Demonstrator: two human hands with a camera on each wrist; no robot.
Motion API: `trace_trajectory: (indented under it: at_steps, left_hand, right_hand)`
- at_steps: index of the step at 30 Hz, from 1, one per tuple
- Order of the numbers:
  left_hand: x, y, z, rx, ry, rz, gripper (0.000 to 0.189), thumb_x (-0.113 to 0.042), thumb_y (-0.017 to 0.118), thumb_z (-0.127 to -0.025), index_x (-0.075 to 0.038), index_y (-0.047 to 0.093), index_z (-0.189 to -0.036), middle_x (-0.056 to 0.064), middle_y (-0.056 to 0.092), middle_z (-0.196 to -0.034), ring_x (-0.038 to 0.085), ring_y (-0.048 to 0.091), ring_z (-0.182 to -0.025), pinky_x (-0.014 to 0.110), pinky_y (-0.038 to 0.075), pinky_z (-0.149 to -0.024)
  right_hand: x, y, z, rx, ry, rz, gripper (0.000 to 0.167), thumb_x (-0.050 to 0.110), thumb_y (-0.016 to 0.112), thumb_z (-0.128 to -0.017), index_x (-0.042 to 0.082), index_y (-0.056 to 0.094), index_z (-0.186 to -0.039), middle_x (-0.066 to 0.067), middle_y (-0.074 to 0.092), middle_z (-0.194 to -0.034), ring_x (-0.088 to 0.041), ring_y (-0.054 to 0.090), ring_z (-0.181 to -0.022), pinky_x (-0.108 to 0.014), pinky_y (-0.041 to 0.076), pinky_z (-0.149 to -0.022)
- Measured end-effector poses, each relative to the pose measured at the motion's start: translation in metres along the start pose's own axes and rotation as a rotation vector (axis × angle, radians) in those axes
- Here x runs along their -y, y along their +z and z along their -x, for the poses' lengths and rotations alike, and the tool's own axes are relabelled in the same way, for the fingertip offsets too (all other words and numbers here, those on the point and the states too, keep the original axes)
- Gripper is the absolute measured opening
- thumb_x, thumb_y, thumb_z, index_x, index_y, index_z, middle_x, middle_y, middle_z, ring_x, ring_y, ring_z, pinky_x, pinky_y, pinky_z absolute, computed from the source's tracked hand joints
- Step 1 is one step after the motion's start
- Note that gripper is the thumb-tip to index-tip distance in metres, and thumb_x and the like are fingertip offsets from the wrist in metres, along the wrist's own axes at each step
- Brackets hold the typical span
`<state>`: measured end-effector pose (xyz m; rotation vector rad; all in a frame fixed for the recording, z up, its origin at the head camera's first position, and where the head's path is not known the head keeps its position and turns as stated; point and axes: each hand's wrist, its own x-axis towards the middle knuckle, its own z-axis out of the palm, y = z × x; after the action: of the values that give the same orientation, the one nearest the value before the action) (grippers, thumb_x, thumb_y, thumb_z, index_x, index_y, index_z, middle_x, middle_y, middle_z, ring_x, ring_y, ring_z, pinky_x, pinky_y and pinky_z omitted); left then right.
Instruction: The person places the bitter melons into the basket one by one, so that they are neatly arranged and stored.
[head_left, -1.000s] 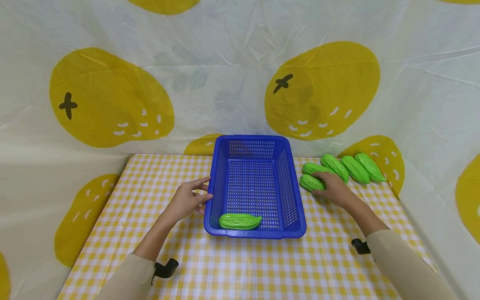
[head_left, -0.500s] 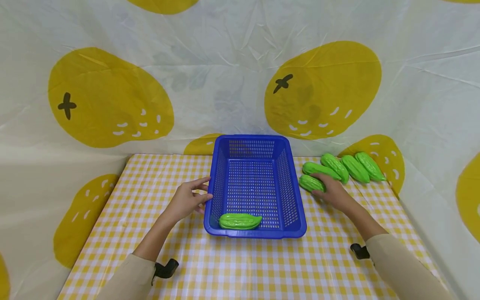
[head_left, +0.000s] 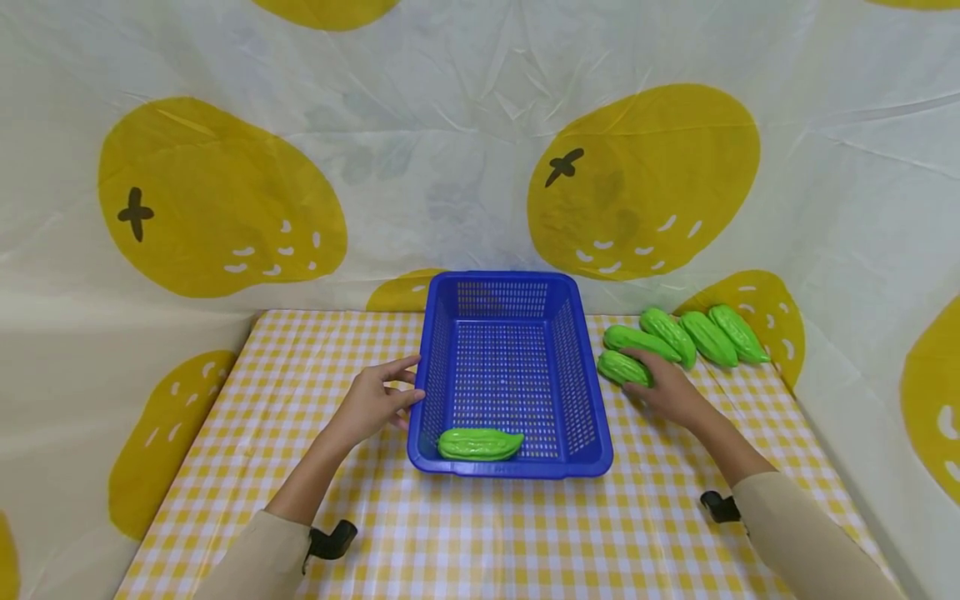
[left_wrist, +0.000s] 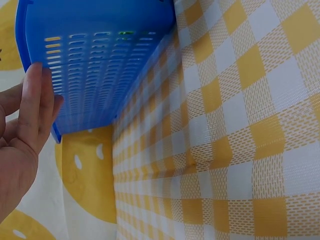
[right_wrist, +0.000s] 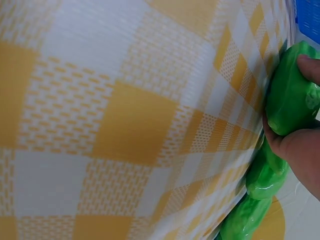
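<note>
In the head view a blue plastic basket (head_left: 502, 375) stands mid-table with a bright green toy bitter melon (head_left: 480, 444) lying at its near left end. My left hand (head_left: 377, 402) is at the basket's left side, fingertips touching its rim. The left wrist view shows fairly straight fingers (left_wrist: 37, 95) against the slotted wall. Right of the basket, my right hand (head_left: 667, 387) grips another bitter melon (head_left: 621, 367), thumb on one side and fingers on the other; it lies at table level. In the right wrist view the held bitter melon (right_wrist: 292, 92) is seen end-on.
Several more bitter melons (head_left: 708, 337) lie grouped at the table's back right, just beyond my right hand. A yellow-and-white checked cloth (head_left: 480, 542) covers the table. Behind and at the sides hangs a pale curtain (head_left: 435, 192) with large yellow fruit prints.
Almost nothing differs. Both hands, the basket and the bitter melons keep their places, apart from a very slight shift of the head view.
</note>
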<state>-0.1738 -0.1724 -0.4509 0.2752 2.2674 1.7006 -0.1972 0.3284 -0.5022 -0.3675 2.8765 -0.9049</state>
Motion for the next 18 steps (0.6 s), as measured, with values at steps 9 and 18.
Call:
trace_trajectory:
  at_steps: [9,18]
  left_hand:
    - [0.000,0.001,0.001,-0.010,-0.013,-0.010,0.061,-0.002,0.071,-0.096,-0.006,0.050,-0.153,0.023,0.065,-0.125,0.021,0.075,-0.074,0.053,0.067,-0.062]
    - [-0.001,0.000,0.000,0.008,-0.003,0.011,0.062,-0.003,0.072,-0.096,-0.004,0.048,-0.154,0.027,0.065,-0.125,0.019,0.073,-0.073,0.045,0.068,-0.059]
  right_hand:
    - [0.006,-0.010,0.004,0.033,0.007,-0.009,0.063,0.016,0.069,-0.101,0.003,0.041,-0.156,-0.030,0.044,-0.155,-0.054,0.041,-0.141,-0.073,0.043,-0.111]
    - [0.026,-0.034,0.004,0.043,0.049,-0.011,0.066,0.021,0.066,-0.103,0.008,0.034,-0.160,-0.034,0.038,-0.157,-0.056,0.046,-0.134,-0.072,0.049,-0.101]
